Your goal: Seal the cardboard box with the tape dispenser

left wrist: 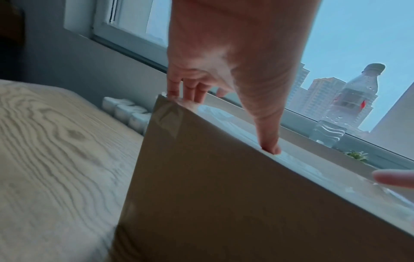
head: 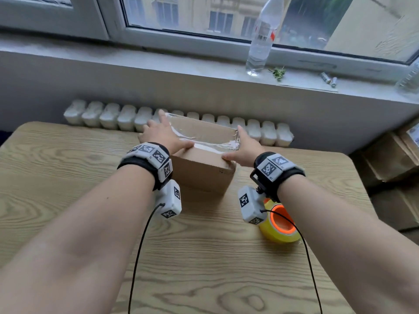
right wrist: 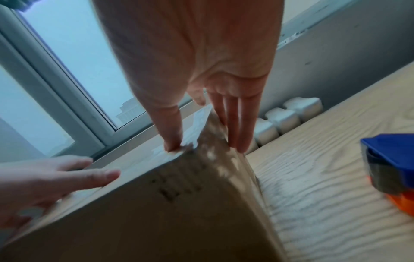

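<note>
A: The head camera is looking forward and down over both forearms at the cardboard box (head: 201, 168).

B: Both wrist cameras are peering close along the palms toward the window; each is catching the box's top and the opposite hand.

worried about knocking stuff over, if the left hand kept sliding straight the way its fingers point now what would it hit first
The left hand lies flat on the cardboard box, fingers pointing toward the window. Past the box's far edge, the white radiator looks likely to come first, though depth is unclear. The bottle stands well off to the right.
</note>
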{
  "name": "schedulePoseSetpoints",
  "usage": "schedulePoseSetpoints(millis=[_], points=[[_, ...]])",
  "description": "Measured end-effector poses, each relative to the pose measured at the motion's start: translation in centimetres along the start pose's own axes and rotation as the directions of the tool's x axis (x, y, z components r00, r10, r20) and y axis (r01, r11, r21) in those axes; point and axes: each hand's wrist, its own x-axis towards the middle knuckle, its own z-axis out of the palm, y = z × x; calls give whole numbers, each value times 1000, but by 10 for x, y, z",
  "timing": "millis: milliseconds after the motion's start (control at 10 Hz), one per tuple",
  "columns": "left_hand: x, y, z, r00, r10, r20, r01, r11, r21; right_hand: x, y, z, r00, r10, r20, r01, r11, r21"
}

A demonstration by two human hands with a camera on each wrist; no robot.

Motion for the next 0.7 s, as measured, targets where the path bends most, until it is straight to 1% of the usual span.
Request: schedulePoseSetpoints(millis=[100,200,300,500,600,700], points=[[-2,-6,4,996,-81,-34,80,996,-31,4,0,3,997,20,-77,-17,999,33],[-4,-10,9,993,-105,-57,99,990,-99,7,-3,7,989,45,-141,-42,999,26],[-1,-14,11,992,-98,-76,89,989,-120,14,-4,9,979,40,-200,-47,998,-31],[-4,-19,16,991,-78,-109,67,993,-98,22,4,5,987,-26,-160,17,998,-56],[-5,-23,16,994,-75,-83,64,990,-125,15,7,1,995,-40,-89,39,999,-15],[-13,-18,15,990,-79,-114,62,987,-149,6,9,-3,995,-74,-73,74,997,1]])
